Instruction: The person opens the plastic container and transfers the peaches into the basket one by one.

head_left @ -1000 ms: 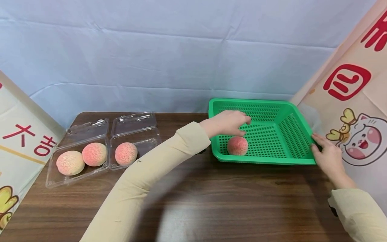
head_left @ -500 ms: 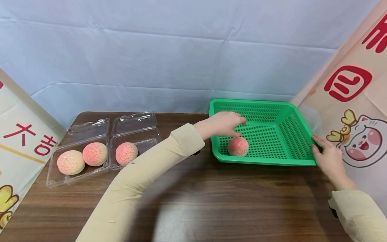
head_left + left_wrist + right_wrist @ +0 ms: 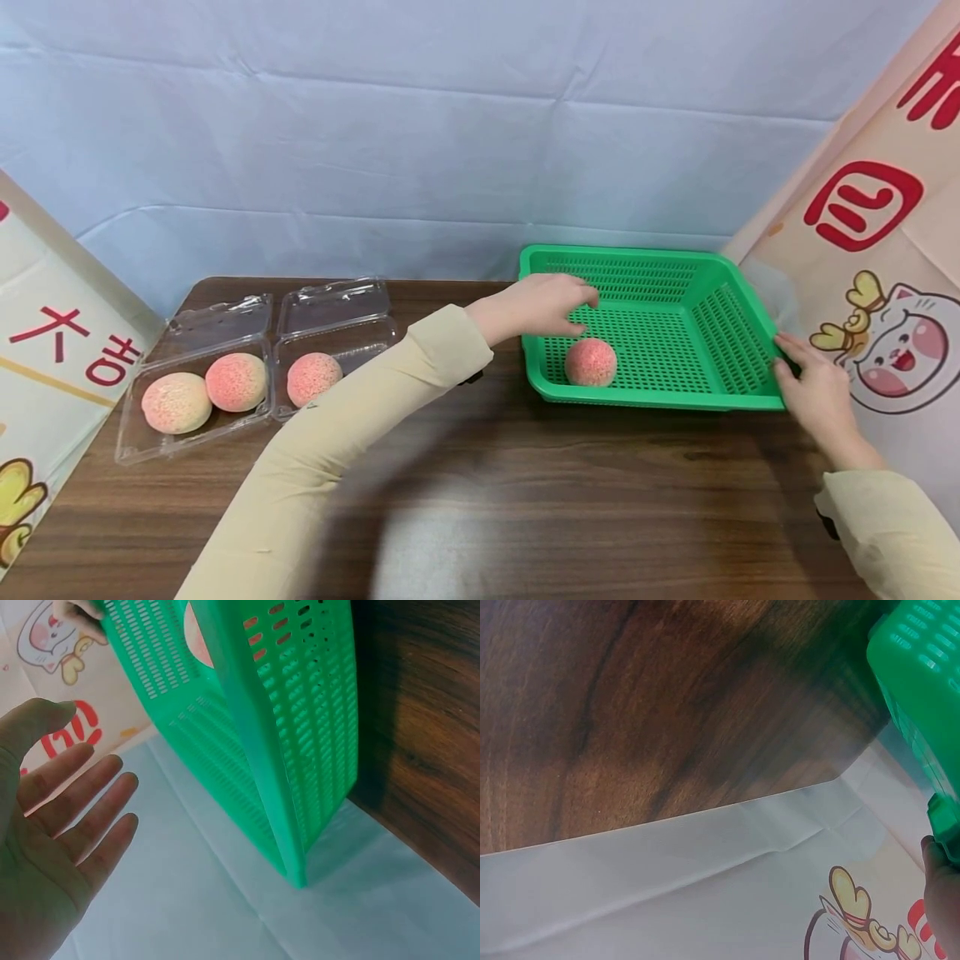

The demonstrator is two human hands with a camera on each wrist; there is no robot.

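A pink speckled, peach-like ball (image 3: 591, 362) lies in the front left corner of a green plastic basket (image 3: 645, 398). Just above and behind it is my left hand (image 3: 536, 307), reaching over the basket's left rim. In the left wrist view that left hand (image 3: 64, 817) has its fingers spread and the palm bare, apart from the basket wall (image 3: 262, 727). My right hand (image 3: 817, 400) holds the basket's right rim near the front corner. The right wrist view catches only part of the right hand (image 3: 941, 900) at the basket's edge (image 3: 922, 682).
Two lidded clear plastic boxes, a left one (image 3: 150, 446) and a right one (image 3: 367, 333), stand with lids up on the wooden table (image 3: 570, 500). The left box holds a cream ball (image 3: 177, 403) and a pink ball (image 3: 236, 382); another pink ball (image 3: 313, 379) sits in the right one.
My left hand has drawn back a little to the left over the basket, its forearm shifting with it. The right hand, basket and balls keep their places.
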